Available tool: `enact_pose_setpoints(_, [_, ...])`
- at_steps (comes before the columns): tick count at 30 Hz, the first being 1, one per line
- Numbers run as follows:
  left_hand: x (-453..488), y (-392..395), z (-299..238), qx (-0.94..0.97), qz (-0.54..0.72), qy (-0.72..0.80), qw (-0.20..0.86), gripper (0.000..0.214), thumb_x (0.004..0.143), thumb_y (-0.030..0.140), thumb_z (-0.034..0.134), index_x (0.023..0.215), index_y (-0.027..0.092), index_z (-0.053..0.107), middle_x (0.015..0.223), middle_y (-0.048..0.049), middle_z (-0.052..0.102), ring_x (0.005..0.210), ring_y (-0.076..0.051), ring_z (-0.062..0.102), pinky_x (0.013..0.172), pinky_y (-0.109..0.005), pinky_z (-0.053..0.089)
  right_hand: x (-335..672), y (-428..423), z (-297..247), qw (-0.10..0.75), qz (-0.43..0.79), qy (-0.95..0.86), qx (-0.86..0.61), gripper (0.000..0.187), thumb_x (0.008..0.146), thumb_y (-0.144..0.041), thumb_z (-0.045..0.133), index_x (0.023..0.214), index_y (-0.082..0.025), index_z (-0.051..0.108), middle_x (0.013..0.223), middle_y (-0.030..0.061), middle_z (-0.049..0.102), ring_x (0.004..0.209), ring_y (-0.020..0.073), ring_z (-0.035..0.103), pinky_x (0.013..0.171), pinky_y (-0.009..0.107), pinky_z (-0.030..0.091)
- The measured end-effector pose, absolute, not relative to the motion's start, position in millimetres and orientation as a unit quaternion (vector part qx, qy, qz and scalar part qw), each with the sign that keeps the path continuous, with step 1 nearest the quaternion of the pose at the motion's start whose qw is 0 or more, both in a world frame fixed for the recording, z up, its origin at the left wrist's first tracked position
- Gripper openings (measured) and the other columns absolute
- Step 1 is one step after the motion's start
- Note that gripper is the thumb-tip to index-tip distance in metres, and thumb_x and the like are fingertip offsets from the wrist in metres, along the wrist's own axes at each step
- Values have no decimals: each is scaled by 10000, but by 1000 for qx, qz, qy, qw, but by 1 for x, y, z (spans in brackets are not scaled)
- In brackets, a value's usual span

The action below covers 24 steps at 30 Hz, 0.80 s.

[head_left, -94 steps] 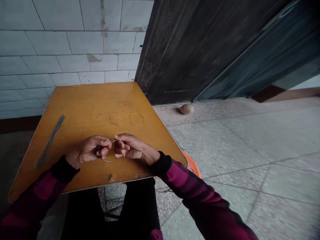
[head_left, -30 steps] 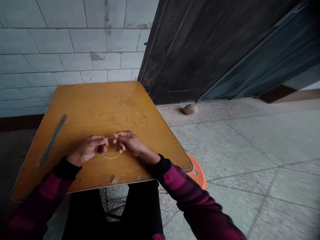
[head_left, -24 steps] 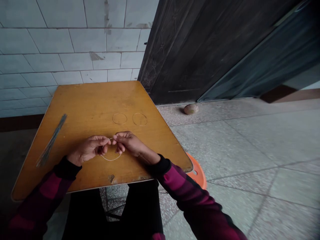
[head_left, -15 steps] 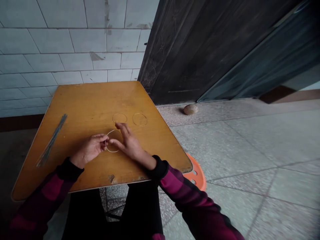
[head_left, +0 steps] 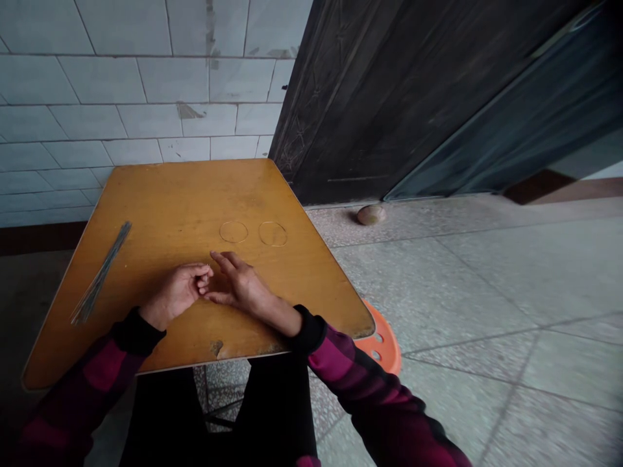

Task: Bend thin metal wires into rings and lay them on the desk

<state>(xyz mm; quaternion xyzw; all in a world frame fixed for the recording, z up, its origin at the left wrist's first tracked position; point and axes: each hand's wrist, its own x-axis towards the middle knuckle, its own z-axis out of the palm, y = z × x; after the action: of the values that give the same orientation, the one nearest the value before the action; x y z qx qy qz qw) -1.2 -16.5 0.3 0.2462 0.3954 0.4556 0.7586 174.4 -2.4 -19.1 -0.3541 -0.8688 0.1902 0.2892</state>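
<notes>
The left hand (head_left: 178, 293) is rested on the near middle of the wooden table (head_left: 170, 194), with its fingers curled in and the thumb and forefinger pressed together on a thin wire (head_left: 206, 279). Only a short bright bit of that wire is seen at the fingertips. The rest is hidden by the 2 hands, so its shape cannot be told.

The right hand (head_left: 239, 287) is laid palm down on the table just right of the left hand, touching it at the fingertips. Its fingers are stretched out flat and held close together, pointing far and left, and nothing is pinched by them.

Just beyond the right hand, apart from it, 2 closed wire loops are laid flat side by side: the left ring (head_left: 233, 231) and the right ring (head_left: 273, 233), near each other but not touching. A bundle of straight wires (head_left: 100, 275) is laid slantwise by the left edge of the table, well apart from both hands.

Both arms are covered by dark red and black sleeves (head_left: 341, 363). An orange plastic stool (head_left: 384, 337) is partly seen under the near right corner of the table. A rounded stone (head_left: 370, 214) is seen on the floor by the foot of the dark door (head_left: 389, 97), and a tiled wall (head_left: 121, 84) is seen behind the table.
</notes>
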Motion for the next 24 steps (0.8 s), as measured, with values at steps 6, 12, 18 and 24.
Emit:
enact_pose_setpoints(6, [-4, -14, 0, 253, 444, 408, 756, 88, 671, 92, 630, 589, 115, 607, 590, -1, 554, 463, -63, 425, 470, -212, 385, 177, -3, -18, 270, 143, -881, -361, 759, 812, -567, 640, 1413, -141, 455, 1259, 196, 574, 1018, 311, 641, 854, 413, 541])
enact_pose_setpoints(12, [-6, -13, -1, 278, 436, 401, 756, 135, 657, 110, 671, 562, 112, 575, 551, 19, 498, 457, -55, 423, 479, -207, 389, 178, -3, -17, 271, 134, -885, -355, 710, 841, -553, 619, 1407, -151, 472, 1246, 194, 588, 1006, 307, 641, 864, 434, 535])
enact_pose_setpoints(18, [-9, -12, 0, 273, 449, 380, 761, 151, 694, 113, 690, 590, 119, 581, 586, 20, 518, 478, -55, 424, 503, -206, 423, 179, -1, -17, 296, 161, -872, -354, 839, 802, -540, 678, 1471, -138, 371, 1342, 230, 524, 1170, 369, 570, 958, 505, 503])
enact_pose_setpoints(24, [-20, -7, 3, 236, 499, 348, 758, 146, 763, 143, 694, 662, 125, 589, 625, 19, 511, 559, -70, 479, 555, -198, 450, 185, 3, -26, 373, 324, -800, -339, 1063, 763, -506, 740, 1550, -268, 66, 1511, 239, 330, 1219, 342, 561, 872, 489, 575])
